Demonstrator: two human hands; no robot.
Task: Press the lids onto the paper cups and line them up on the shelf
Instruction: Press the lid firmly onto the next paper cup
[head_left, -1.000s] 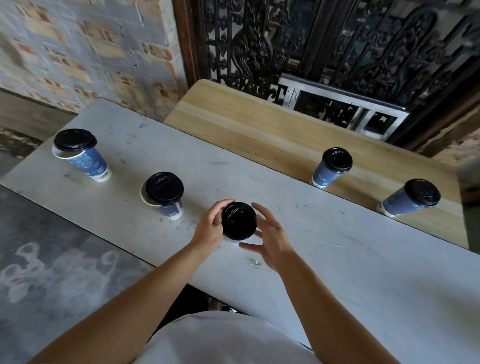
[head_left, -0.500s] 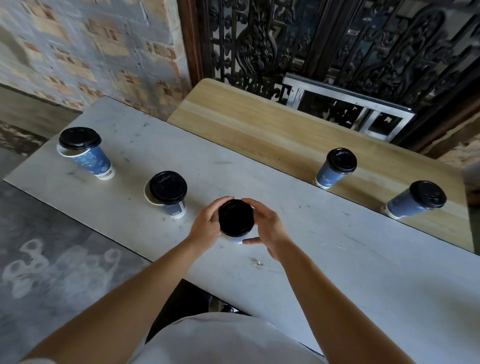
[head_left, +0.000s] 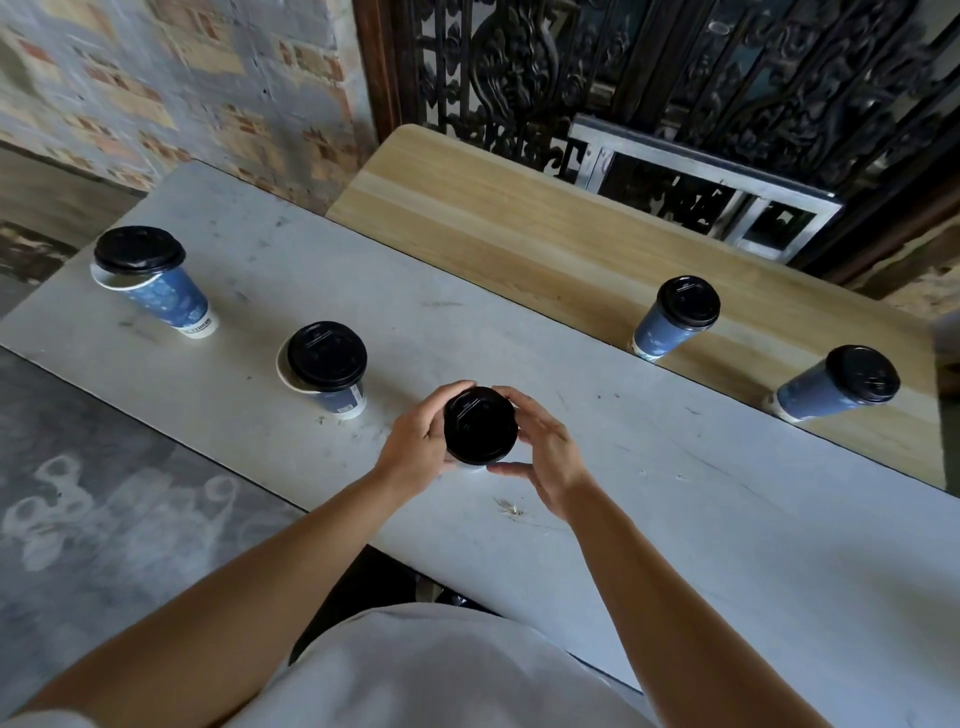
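The lidded cup (head_left: 480, 426) stands on the grey tabletop (head_left: 675, 519) near its front edge, gripped between both hands. The left hand (head_left: 415, 447) curls round its left rim, the right hand (head_left: 545, 457) round its right.

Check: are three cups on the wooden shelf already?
No, only the left shelf cup and right shelf cup stand on the wooden shelf; the rest are on the grey table.
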